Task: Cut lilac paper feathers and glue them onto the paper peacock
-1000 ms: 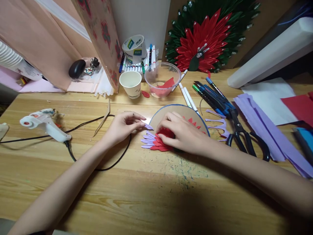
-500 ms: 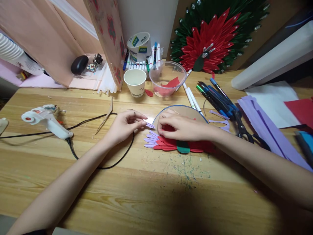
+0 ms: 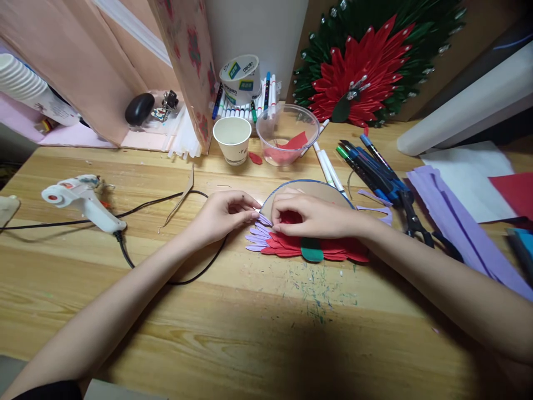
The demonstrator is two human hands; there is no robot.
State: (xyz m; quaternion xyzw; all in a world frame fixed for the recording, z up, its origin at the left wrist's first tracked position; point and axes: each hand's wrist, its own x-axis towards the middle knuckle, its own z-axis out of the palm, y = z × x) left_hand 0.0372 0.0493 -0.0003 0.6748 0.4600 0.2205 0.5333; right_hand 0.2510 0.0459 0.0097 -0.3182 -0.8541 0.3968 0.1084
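Note:
My left hand (image 3: 228,214) pinches a purple paper petal (image 3: 264,219) by its outer end, at the left edge of a round cardboard piece (image 3: 320,192) with a blue-lined rim. My right hand (image 3: 310,214) lies across the cardboard, thumb and fingers curled into a pinch close to the petal's inner end; whatever sits between its fingertips is hidden. Layered red paper petals (image 3: 287,245) cover the near side of the cardboard, with a green paper leaf (image 3: 311,250) over them. Several purple petals (image 3: 257,239) fan out at the left, below my left fingertips.
To the left lies a white glue gun (image 3: 83,201), its black cord (image 3: 208,272) looping beneath my left forearm. Behind stand a paper cup (image 3: 232,141) and a clear bowl (image 3: 287,136) with red scraps. Markers, black scissors (image 3: 410,216) and purple paper (image 3: 453,216) lie right.
My left hand has moved slightly right, bringing the purple petal against the cardboard's edge. My right hand stays nearly in place, still pinched. The whole view has shifted a little.

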